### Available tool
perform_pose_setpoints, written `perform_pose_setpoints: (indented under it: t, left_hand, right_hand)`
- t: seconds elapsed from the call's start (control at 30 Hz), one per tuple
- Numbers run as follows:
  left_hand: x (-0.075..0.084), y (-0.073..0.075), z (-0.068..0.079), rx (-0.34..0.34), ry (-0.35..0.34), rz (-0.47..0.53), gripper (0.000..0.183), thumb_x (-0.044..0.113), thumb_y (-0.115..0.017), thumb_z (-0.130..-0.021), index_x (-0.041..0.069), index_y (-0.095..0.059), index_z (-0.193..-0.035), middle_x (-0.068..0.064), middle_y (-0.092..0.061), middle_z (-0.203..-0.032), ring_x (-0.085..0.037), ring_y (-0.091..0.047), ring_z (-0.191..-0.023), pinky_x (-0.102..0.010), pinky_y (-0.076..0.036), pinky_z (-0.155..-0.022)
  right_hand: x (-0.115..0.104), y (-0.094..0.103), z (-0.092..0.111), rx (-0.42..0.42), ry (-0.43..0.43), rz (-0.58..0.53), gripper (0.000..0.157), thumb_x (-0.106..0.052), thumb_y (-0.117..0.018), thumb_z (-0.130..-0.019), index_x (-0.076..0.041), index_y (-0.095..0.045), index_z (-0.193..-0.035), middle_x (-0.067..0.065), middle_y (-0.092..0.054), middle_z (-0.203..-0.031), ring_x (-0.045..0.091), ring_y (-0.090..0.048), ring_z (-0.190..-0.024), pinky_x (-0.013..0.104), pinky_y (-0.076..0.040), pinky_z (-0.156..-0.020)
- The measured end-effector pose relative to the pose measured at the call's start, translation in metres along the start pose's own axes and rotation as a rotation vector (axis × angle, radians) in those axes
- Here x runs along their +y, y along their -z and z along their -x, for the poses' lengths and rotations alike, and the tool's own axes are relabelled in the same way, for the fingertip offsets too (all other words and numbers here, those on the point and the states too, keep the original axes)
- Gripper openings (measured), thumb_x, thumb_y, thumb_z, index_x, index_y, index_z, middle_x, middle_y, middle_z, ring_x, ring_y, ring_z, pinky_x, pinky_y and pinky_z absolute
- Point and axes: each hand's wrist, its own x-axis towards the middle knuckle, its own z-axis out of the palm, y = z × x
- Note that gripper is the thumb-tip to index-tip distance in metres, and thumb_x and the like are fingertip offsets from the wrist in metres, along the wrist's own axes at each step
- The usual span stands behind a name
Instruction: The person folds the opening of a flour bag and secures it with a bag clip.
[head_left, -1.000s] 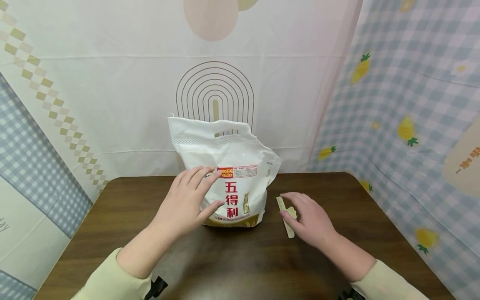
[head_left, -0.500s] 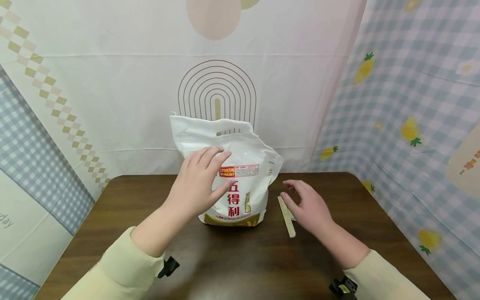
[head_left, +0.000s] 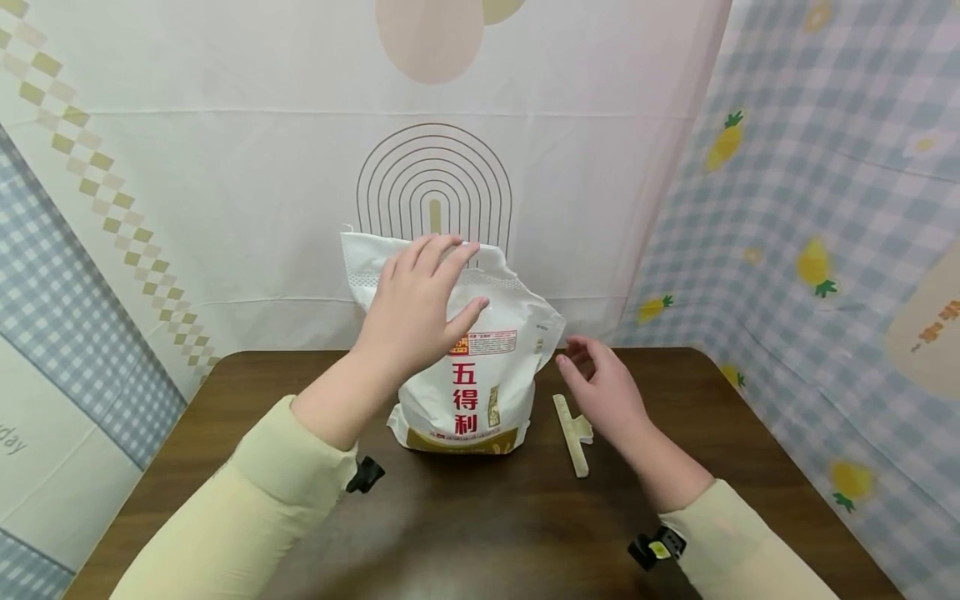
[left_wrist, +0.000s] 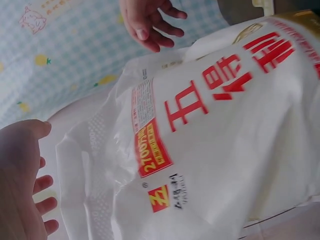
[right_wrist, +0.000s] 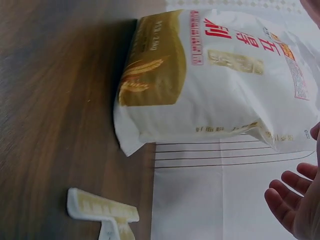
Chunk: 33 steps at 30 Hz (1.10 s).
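A white flour bag (head_left: 498,392) with red lettering and a gold base stands upright on the table. My left hand (head_left: 412,312) is raised before its upper part, partly covering the handle slot. The left wrist view has that hand (left_wrist: 20,180) beside the bag's top edge, fingers spread and holding nothing. My right hand (head_left: 606,392) hovers just right of the bag, its fingers loosely bent around nothing. Below and left of it, a cream bag clip (head_left: 573,437) lies on the table. In the right wrist view, the clip (right_wrist: 102,207) is apart from the bag (right_wrist: 215,80).
The dark wooden table (head_left: 480,533) has rounded back corners. A white patterned cloth (head_left: 247,183) hangs behind it, and a blue checked cloth (head_left: 795,192) with pineapples hangs at the right.
My left hand has risen from the bag's middle to its top. My right hand has moved up and away from the clip, leaving it lying on the table.
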Motion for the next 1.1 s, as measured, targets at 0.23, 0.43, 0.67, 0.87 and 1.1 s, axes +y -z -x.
perform_pose_setpoints:
  t: [0.23,0.43,0.67,0.87,1.1]
  left_hand:
    - [-0.004,-0.002,-0.022,0.011,0.013,-0.011,0.053,0.041,-0.06,-0.096,0.019,-0.05,-0.143,-0.005,-0.045,-0.145,-0.029,-0.035,-0.136,-0.049,-0.026,-0.113]
    - [-0.003,-0.007,-0.032,-0.005,0.003,-0.011,0.047,0.041,-0.06,-0.097,0.023,-0.055,-0.14,-0.004,-0.048,-0.143,-0.029,-0.037,-0.136,-0.049,-0.027,-0.112]
    - [-0.002,-0.012,-0.04,0.022,-0.047,-0.046,0.029,0.036,-0.061,-0.098,0.025,-0.068,-0.124,0.0,-0.056,-0.136,-0.026,-0.04,-0.134,-0.048,-0.03,-0.109]
    - [-0.001,-0.016,-0.039,0.09,-0.099,-0.026,0.018,0.031,-0.062,-0.098,0.024,-0.074,-0.109,-0.001,-0.061,-0.131,-0.026,-0.045,-0.13,-0.047,-0.033,-0.107]
    - [-0.002,-0.014,-0.037,0.112,-0.122,-0.009,0.015,0.029,-0.064,-0.097,0.024,-0.076,-0.105,-0.001,-0.062,-0.131,-0.027,-0.046,-0.129,-0.048,-0.032,-0.108]
  right_hand:
    - [-0.006,-0.007,-0.011,0.019,-0.007,-0.098,0.039,-0.033,-0.058,-0.099,-0.007,-0.058,-0.129,0.009,-0.064,-0.116,0.024,-0.06,-0.089,0.037,-0.049,-0.074]
    - [-0.011,-0.012,-0.017,0.033,-0.03,-0.168,0.035,-0.036,-0.058,-0.099,-0.009,-0.062,-0.122,0.01,-0.066,-0.111,0.025,-0.06,-0.083,0.038,-0.05,-0.071]
    - [-0.016,-0.014,-0.021,0.058,-0.09,-0.243,0.034,-0.037,-0.057,-0.1,-0.009,-0.064,-0.117,0.012,-0.065,-0.116,0.029,-0.063,-0.099,0.043,-0.052,-0.081]
    - [-0.015,-0.015,-0.024,0.087,-0.089,-0.263,0.032,-0.036,-0.059,-0.1,-0.008,-0.068,-0.113,0.01,-0.067,-0.112,0.026,-0.063,-0.102,0.042,-0.052,-0.08]
    - [-0.01,-0.018,-0.028,0.118,-0.057,-0.314,0.026,-0.026,-0.066,-0.096,-0.004,-0.072,-0.109,0.013,-0.071,-0.106,0.025,-0.065,-0.094,0.032,-0.053,-0.075]
